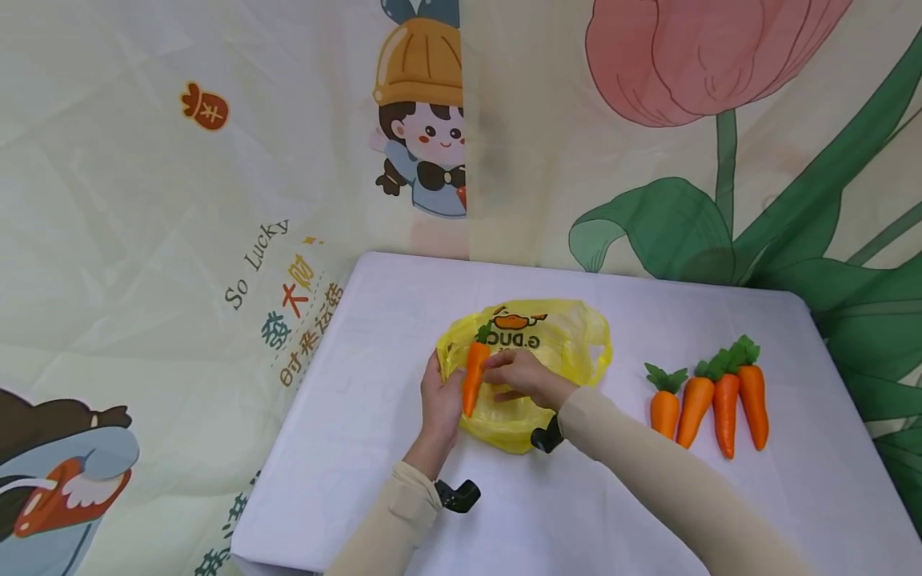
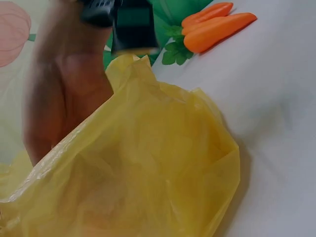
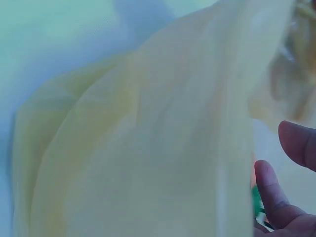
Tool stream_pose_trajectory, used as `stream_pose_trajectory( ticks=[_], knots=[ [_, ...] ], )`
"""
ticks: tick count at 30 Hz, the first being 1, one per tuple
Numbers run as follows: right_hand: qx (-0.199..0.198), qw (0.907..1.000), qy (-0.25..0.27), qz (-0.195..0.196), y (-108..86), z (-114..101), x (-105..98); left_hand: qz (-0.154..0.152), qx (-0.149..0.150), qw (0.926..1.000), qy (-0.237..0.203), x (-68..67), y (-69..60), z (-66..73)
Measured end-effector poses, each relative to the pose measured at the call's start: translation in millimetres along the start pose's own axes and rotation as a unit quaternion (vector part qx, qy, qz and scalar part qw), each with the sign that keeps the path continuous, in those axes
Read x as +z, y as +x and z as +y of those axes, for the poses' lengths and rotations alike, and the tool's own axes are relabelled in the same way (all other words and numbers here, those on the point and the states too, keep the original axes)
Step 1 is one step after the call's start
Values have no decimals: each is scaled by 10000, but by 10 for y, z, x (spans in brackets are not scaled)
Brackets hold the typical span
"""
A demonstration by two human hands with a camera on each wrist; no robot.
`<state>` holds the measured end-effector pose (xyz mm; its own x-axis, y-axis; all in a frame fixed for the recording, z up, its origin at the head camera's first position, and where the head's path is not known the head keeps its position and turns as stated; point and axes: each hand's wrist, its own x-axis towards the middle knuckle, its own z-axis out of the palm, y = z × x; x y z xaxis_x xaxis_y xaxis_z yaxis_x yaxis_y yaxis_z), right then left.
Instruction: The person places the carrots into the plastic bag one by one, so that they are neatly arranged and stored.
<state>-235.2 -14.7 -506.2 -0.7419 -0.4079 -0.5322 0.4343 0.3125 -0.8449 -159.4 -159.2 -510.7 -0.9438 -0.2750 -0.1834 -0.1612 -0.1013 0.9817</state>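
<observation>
A yellow plastic bag [image 1: 515,420] with a duck print lies with its mouth spread. At its left rim my left hand [image 1: 439,408] holds the bag; in the left wrist view the yellow film [image 2: 163,163] covers most of the picture. An orange carrot [image 1: 475,376] with green leaves stands upright at the bag's mouth, in front of the left thumb. Just beside that carrot is my right hand [image 1: 526,376]. In the right wrist view a fingertip [image 3: 266,175] and the thumb [image 3: 298,143] are apart, nothing visible between them. What supports the carrot is unclear.
Several carrots [image 1: 727,408] lie in a row on the right of the white table [image 1: 612,512]. A wall cloth printed with a tulip [image 1: 706,64] and cartoon figures hangs behind. Black wrist cameras [image 1: 458,496] are on both forearms.
</observation>
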Motion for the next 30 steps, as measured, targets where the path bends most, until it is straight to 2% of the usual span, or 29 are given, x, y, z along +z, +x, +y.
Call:
stream_pose_trajectory(
  ticks=[5, 9, 15, 19, 21, 24, 27, 30],
  knots=[
    [-415, 9987, -263, -154, -302, -32, -195, 62, 20, 9999, 145, -11, 5, -1],
    [-918, 9935, -592, -328, -622, -28, -319, 65, -25, 9997, 216, -15, 7, -8],
    [-1600, 9745, -1508, -453, -1120, 35, -443, 124, -28, 9997, 232, -39, 36, -7],
    [-1763, 9595, -2186, -222, -1420, 141, -500, 121, -53, 9995, 276, -59, 40, -9],
    [-1787, 9461, -2699, 138, -1554, 202, -533, 100, -68, 9995, 291, -70, 44, -16],
    [-1731, 9155, -3517, 907, -1724, 289, -595, 68, -102, 9994, 334, -78, 55, -17],
    [-1757, 8758, -4188, 1632, -1840, 370, -693, 65, -101, 9993, 350, -77, 78, 4],
    [-1852, 8353, -4645, 2282, -1908, 448, -827, 111, -143, 9991, 372, -71, 93, 41]
  ],
)
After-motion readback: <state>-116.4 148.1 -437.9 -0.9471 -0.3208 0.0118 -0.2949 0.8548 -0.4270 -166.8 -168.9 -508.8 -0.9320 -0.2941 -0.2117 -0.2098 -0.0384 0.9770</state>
